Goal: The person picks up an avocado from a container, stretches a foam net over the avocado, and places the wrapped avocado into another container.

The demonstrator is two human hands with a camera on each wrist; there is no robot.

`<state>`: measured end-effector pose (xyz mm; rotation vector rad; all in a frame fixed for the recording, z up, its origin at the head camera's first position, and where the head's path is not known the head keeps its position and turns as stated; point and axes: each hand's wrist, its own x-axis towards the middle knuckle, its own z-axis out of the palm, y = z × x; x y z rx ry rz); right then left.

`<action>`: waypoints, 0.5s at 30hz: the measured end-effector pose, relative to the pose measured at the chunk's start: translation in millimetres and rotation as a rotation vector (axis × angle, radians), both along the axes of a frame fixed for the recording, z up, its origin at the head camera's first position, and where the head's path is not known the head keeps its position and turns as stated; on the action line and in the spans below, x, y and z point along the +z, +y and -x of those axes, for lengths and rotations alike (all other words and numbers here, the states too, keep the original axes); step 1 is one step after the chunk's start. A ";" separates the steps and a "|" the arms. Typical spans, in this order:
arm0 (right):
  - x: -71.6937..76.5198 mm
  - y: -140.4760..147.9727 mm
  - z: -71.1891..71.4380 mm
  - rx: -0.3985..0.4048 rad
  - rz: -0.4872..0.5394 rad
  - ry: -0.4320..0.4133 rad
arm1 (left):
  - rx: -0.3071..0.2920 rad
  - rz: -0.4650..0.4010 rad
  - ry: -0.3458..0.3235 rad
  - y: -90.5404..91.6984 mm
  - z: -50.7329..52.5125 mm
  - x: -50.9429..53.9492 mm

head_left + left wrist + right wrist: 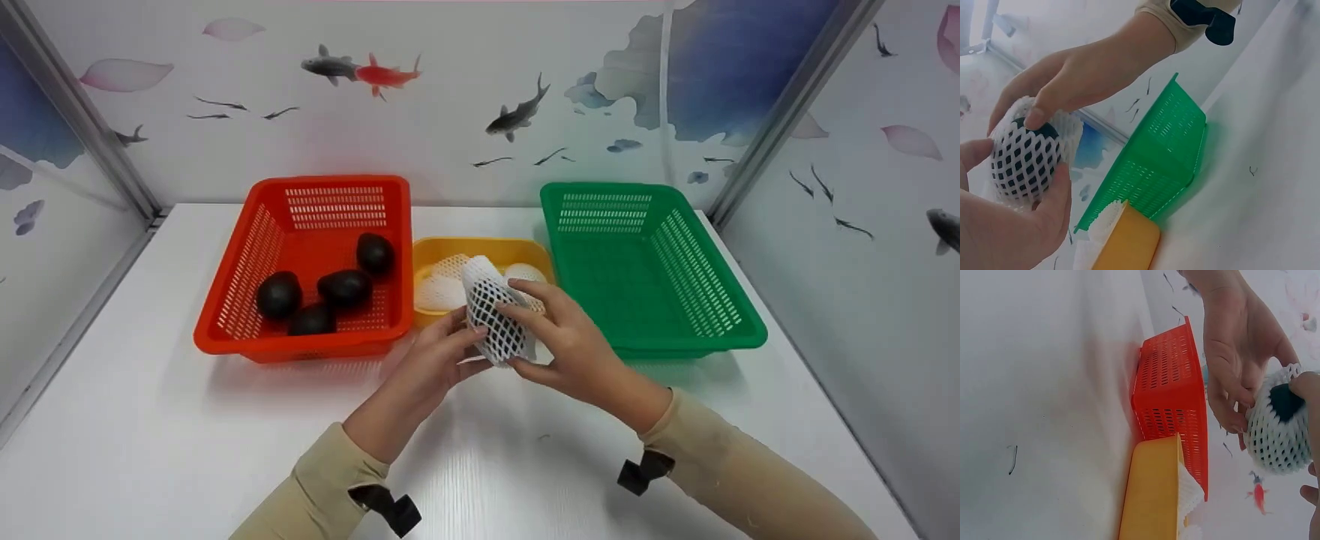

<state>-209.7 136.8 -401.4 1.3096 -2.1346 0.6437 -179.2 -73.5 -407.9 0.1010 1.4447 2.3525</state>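
Both hands hold a dark avocado (1286, 404) wrapped in a white foam net sleeve (495, 319), raised above the table in front of the yellow basket. My left hand (429, 358) grips it from the left and below, thumb across the mesh. On the other side my right hand (581, 349) pinches the net with thumb and fingers. In the left wrist view, the right thumb lies at the sleeve's mouth, where bare dark skin shows. Several unwrapped avocados (345, 289) lie in the red basket (300, 346) at left.
Between the larger baskets stands a yellow basket (480, 244) holding white foam nets (441, 292). A green basket (622, 285) sits at the right with nothing visible inside. Printed wall panels (450, 135) enclose the white table (480, 465) at the back and sides.
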 end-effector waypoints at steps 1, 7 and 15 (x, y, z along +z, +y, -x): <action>-0.2 0.5 0.1 -0.008 0.000 0.007 | 0.023 0.010 0.009 0.6 0.2 0.9; -1.3 5.7 -1.6 -0.063 -0.023 -0.005 | 0.139 0.055 0.001 3.2 0.0 3.5; 1.8 6.4 -8.0 -0.194 -0.011 -0.177 | 0.227 0.030 0.031 5.6 0.0 4.0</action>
